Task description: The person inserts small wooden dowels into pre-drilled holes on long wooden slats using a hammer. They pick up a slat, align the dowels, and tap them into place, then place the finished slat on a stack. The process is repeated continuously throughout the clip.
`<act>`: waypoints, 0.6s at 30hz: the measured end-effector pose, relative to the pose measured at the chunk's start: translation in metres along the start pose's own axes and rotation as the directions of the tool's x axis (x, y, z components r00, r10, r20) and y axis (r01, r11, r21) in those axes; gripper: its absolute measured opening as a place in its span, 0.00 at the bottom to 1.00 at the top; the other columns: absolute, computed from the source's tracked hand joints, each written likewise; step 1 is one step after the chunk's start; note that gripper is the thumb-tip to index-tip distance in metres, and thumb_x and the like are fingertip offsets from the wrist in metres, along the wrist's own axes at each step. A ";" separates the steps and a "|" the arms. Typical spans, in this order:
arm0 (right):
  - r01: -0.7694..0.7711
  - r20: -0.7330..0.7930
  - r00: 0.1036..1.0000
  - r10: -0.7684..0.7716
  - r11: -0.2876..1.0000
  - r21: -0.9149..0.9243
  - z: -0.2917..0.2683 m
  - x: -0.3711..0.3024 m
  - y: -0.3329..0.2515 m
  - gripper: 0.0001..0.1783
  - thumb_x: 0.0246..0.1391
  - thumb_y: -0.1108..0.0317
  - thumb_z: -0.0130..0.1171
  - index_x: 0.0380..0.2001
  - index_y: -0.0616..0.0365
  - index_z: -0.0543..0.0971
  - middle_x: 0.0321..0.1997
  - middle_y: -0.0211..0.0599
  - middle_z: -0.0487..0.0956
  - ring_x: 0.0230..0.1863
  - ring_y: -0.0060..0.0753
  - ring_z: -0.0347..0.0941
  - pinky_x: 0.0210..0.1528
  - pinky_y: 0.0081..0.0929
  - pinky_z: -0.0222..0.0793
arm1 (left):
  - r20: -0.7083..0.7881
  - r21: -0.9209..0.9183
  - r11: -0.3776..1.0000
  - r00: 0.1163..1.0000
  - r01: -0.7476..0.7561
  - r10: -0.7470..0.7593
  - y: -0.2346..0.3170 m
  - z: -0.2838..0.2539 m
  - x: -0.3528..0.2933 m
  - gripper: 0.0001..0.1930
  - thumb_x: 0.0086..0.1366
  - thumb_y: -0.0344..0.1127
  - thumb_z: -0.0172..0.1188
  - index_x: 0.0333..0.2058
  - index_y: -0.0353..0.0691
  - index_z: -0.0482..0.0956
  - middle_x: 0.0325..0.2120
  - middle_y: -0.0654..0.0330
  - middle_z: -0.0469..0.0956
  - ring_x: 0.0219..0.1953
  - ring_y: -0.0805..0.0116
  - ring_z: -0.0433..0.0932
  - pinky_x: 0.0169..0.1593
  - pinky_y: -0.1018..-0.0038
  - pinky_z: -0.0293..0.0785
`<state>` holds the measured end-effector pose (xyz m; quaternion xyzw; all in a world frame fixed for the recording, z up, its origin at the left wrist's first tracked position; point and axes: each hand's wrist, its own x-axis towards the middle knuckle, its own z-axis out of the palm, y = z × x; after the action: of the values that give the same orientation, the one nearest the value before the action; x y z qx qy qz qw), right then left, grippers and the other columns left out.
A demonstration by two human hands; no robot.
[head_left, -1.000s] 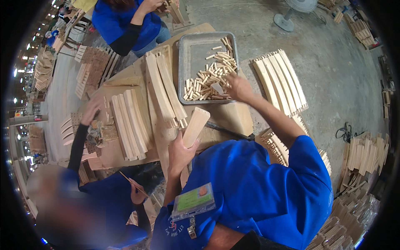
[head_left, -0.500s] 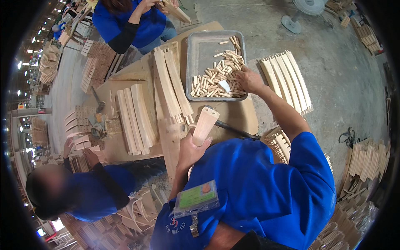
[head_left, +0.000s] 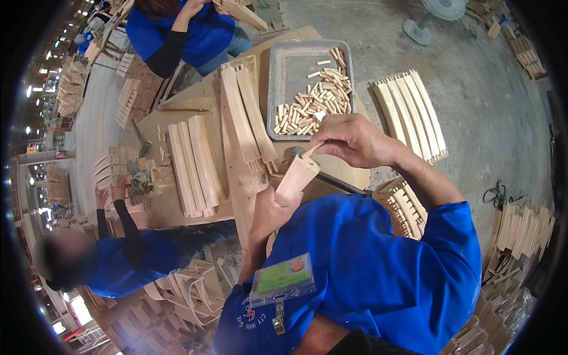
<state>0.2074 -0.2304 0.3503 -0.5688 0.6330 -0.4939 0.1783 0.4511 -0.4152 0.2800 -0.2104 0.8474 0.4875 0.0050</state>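
My left hand [head_left: 274, 209] is wrapped around a pale wooden slat [head_left: 297, 179], its drilled end tilted up toward the tray. Pinched in my right hand [head_left: 355, 142] is a short wooden dowel [head_left: 312, 151], its tip at one of the holes in the slat's end; how deep it sits I cannot tell. Beyond my hands lies a grey tray [head_left: 270, 89] with a heap of loose dowels [head_left: 322, 97] and a small white piece [head_left: 319, 116]. A hammer [head_left: 337, 182] lies behind the slat, its head partly hidden.
Slats with dowelled ends [head_left: 248, 115] and more slats [head_left: 195, 165] lie left of the tray. A slat stack [head_left: 410, 115] stands at right, a fan [head_left: 418, 32] beyond. Two co-workers in blue, one person [head_left: 177, 32] across the table and another person [head_left: 136, 260] at left, work nearby.
My right hand has come from the tray to the slat's end, bringing a dowel. The slat in my left hand has tilted slightly. The left co-worker's hands have moved.
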 end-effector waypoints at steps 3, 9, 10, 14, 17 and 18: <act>0.008 0.039 0.999 -0.007 1.000 -0.020 0.001 0.001 -0.002 0.09 0.59 0.75 0.68 0.42 0.59 0.83 0.37 0.42 0.82 0.39 0.49 0.81 0.41 0.41 0.76 | 0.020 0.010 1.000 1.000 0.007 -0.007 -0.002 0.000 -0.003 0.24 0.59 0.37 0.74 0.51 0.30 0.80 0.38 0.47 0.87 0.42 0.61 0.87 0.48 0.65 0.81; 0.079 0.171 0.984 -0.054 0.986 -0.146 -0.005 -0.001 -0.009 0.08 0.61 0.70 0.67 0.41 0.60 0.82 0.36 0.45 0.82 0.38 0.53 0.81 0.39 0.43 0.77 | 0.020 0.082 0.996 0.999 -0.030 0.028 0.006 -0.003 -0.009 0.25 0.55 0.40 0.74 0.48 0.33 0.81 0.36 0.42 0.86 0.41 0.46 0.88 0.45 0.60 0.83; 0.065 0.181 0.983 -0.040 0.989 -0.136 -0.005 -0.003 -0.006 0.08 0.62 0.70 0.66 0.41 0.61 0.81 0.35 0.46 0.82 0.38 0.53 0.82 0.39 0.44 0.77 | 0.030 0.106 0.994 0.999 -0.033 0.030 0.008 -0.004 -0.009 0.25 0.55 0.40 0.74 0.48 0.33 0.81 0.35 0.42 0.86 0.41 0.46 0.87 0.45 0.60 0.83; 0.051 0.199 0.979 -0.033 0.995 -0.086 -0.005 -0.008 -0.005 0.08 0.63 0.69 0.66 0.39 0.62 0.80 0.32 0.47 0.82 0.35 0.55 0.82 0.36 0.44 0.77 | 0.120 0.158 0.987 0.992 0.019 -0.038 0.005 -0.002 -0.016 0.25 0.56 0.42 0.73 0.47 0.33 0.80 0.36 0.42 0.86 0.42 0.46 0.87 0.46 0.59 0.82; -0.013 0.165 0.986 0.015 1.000 -0.016 0.003 -0.021 0.000 0.07 0.63 0.69 0.65 0.39 0.61 0.80 0.30 0.47 0.82 0.33 0.57 0.81 0.35 0.45 0.77 | 0.159 0.160 0.985 0.983 0.069 -0.095 0.003 0.002 -0.020 0.25 0.56 0.42 0.73 0.47 0.33 0.80 0.38 0.43 0.86 0.43 0.49 0.88 0.48 0.61 0.82; -0.036 0.165 0.986 0.039 0.999 -0.021 0.005 -0.023 -0.001 0.07 0.64 0.68 0.65 0.38 0.61 0.80 0.30 0.47 0.82 0.33 0.57 0.81 0.35 0.45 0.76 | 0.159 0.162 0.985 0.983 0.062 -0.088 0.001 0.004 -0.022 0.25 0.56 0.42 0.73 0.47 0.33 0.80 0.38 0.43 0.86 0.43 0.48 0.87 0.48 0.60 0.82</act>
<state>0.2180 -0.2116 0.3411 -0.5971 0.6312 -0.4360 0.2343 0.4704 -0.4040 0.2835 -0.2001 0.8709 0.4350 0.1103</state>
